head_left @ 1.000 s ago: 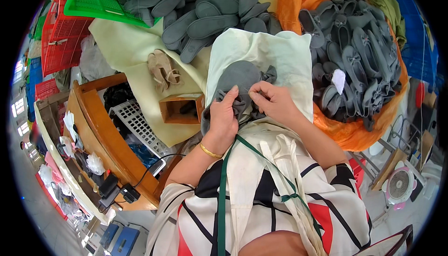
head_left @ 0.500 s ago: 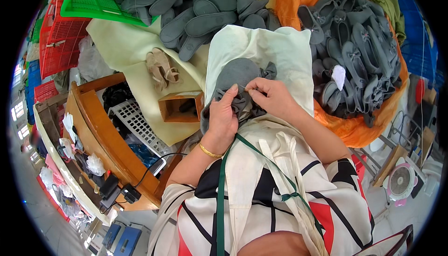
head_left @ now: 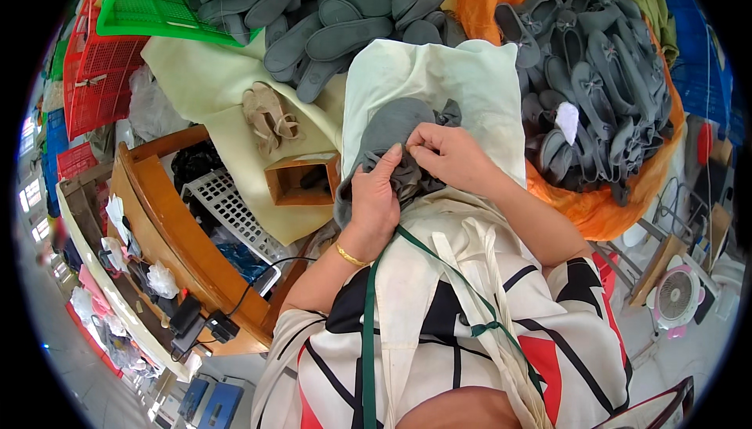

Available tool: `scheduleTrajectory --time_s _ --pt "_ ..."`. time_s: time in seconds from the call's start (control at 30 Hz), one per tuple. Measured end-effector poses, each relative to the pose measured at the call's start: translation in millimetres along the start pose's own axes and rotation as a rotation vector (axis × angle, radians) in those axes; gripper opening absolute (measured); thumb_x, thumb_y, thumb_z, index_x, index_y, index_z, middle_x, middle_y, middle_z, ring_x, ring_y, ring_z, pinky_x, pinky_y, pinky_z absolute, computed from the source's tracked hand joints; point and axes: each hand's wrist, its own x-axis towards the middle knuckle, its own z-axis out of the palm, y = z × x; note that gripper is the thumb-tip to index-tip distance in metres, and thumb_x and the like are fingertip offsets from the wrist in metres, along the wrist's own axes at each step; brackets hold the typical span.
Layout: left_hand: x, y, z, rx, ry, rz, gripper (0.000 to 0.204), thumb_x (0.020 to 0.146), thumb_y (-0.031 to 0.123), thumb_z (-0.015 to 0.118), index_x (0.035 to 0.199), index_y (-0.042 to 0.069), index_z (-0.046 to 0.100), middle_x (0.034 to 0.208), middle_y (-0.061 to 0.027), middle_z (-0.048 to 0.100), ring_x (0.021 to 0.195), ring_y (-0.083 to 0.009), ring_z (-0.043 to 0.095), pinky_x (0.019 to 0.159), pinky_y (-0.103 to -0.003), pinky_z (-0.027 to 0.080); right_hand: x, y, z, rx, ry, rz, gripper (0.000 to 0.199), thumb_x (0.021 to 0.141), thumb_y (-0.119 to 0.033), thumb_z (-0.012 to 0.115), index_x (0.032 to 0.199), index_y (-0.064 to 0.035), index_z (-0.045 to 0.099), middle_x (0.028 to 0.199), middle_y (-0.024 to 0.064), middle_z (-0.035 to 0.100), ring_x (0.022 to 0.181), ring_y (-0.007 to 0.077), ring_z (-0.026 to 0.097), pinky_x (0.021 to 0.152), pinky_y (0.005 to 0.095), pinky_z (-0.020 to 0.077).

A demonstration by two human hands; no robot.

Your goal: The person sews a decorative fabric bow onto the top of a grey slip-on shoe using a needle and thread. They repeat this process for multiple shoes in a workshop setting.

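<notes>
A grey fabric shoe (head_left: 398, 122) rests on the pale cloth pad in my lap, its rounded sole end pointing away from me. My left hand (head_left: 377, 198) is closed around the near part of it, thumb pressing on the gathered grey fabric. Just right of that thumb, my right hand (head_left: 448, 160) makes a pinch close against the shoe. Whatever those fingertips hold is too small to make out. A grey bow (head_left: 449, 113) shows at the shoe's far right side. The pale cloth pad (head_left: 439, 69) lies under the work.
Many grey shoes (head_left: 345, 34) are heaped ahead, beside a green crate (head_left: 168, 18). More fill an orange cloth sack (head_left: 627, 214) at right. At left are beige shoes (head_left: 268, 114), a small open box (head_left: 301, 194) and a wooden drawer unit (head_left: 200, 264).
My right hand has shifted slightly left, its fingertips now nearer my left thumb. My left hand keeps its hold on the shoe. The whole view has moved a little.
</notes>
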Motion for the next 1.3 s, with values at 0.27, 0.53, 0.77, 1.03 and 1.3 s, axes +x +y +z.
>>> scheduleTrajectory --time_s 0.27,0.53,0.77,1.03,1.3 --pt "1 5 1 -0.008 0.026 -0.011 0.019 0.092 0.010 0.069 0.107 -0.001 0.065 0.103 -0.0083 0.070 0.091 -0.0178 0.068 0.084 -0.032 0.056 -3 21 5 0.053 0.036 -0.124 0.010 0.096 -0.008 0.058 0.102 -0.0011 0.062 0.085 -0.0011 0.061 0.076 0.0058 0.051 0.069 0.0234 0.0447" --pt "9 3 -8 0.004 0.063 -0.048 0.023 0.090 0.009 0.070 0.110 0.000 0.065 0.105 -0.0081 0.071 0.095 -0.0178 0.068 0.088 -0.033 0.055 -2 32 8 0.086 0.055 -0.181 0.015 0.094 -0.010 0.059 0.106 -0.0016 0.062 0.085 0.0078 0.065 0.074 0.0133 0.058 0.071 0.0283 0.0491" --pt "9 4 -8 -0.008 0.053 -0.067 0.022 0.090 0.009 0.069 0.110 0.000 0.065 0.106 -0.0079 0.070 0.095 -0.0175 0.068 0.088 -0.033 0.055 0 36 11 0.067 0.071 -0.249 0.012 0.095 -0.010 0.059 0.104 -0.0026 0.061 0.086 0.0112 0.066 0.075 0.0189 0.061 0.071 0.0302 0.0497" --pt "4 -5 -5 0.033 -0.021 0.003 0.021 0.095 0.012 0.065 0.112 -0.001 0.065 0.108 -0.0071 0.070 0.096 -0.0155 0.066 0.087 -0.031 0.053 7 5 22 -0.008 0.182 -0.125 0.008 0.094 -0.010 0.058 0.098 -0.0033 0.055 0.082 0.0109 0.061 0.070 0.0214 0.057 0.067 0.0330 0.0475" --pt "-2 -6 -7 0.063 -0.119 -0.019 0.023 0.099 0.009 0.057 0.120 0.001 0.061 0.116 -0.0068 0.068 0.105 -0.0167 0.064 0.093 -0.032 0.050 13 -10 -1 -0.562 0.252 -0.438 0.011 0.089 -0.016 0.065 0.096 -0.0078 0.060 0.093 0.0101 0.060 0.083 0.0354 0.063 0.068 0.0428 0.0513"
